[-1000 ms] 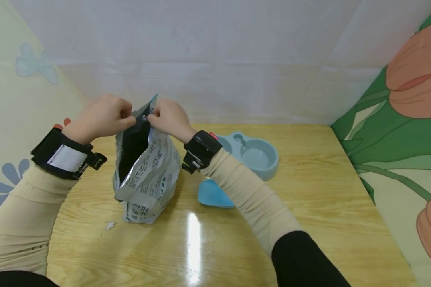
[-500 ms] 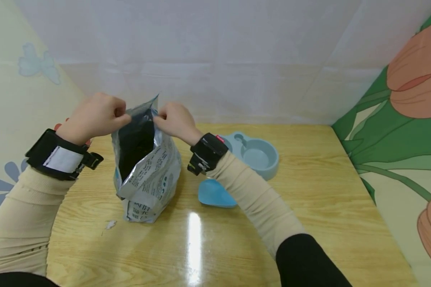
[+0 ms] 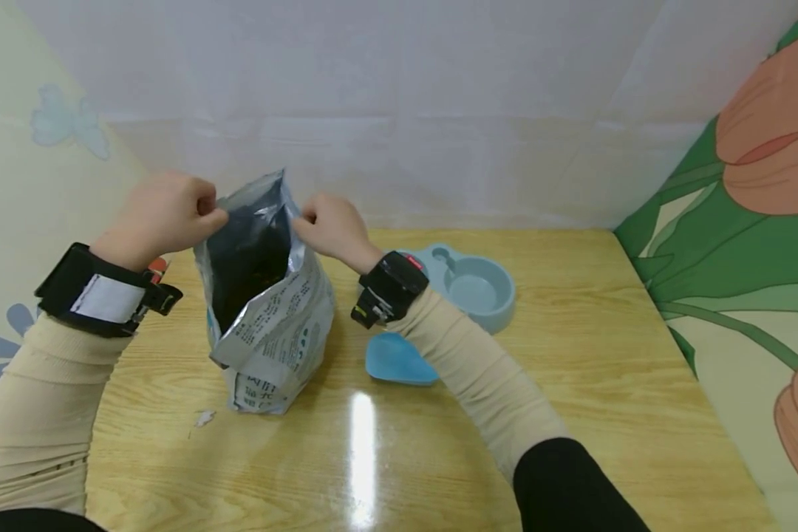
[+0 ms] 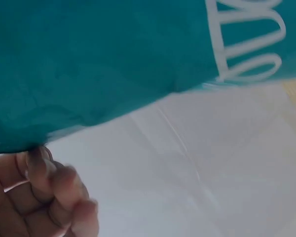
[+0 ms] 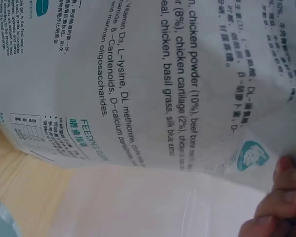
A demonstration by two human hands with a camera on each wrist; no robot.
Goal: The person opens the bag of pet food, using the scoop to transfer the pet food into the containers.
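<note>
Paper scrap [image 3: 203,418] nearest on wooden table [image 3: 572,414]. Pet food bag [image 3: 266,325] stands upright at table left, mouth wide. Left hand [image 3: 159,218] pinches left rim, right hand [image 3: 329,225] pinches right rim. Blue scoop [image 3: 392,358] beside bag, double pet bowl [image 3: 472,284] behind.

Glossy light wooden table [image 3: 572,414] is carrying a silver printed foil food bag [image 3: 275,347] standing upright, a pale blue plastic double pet bowl [image 3: 472,284], a bright blue flat scoop-like piece [image 3: 389,360], possibly a lid, and a tiny white scrap [image 3: 204,418].
</note>
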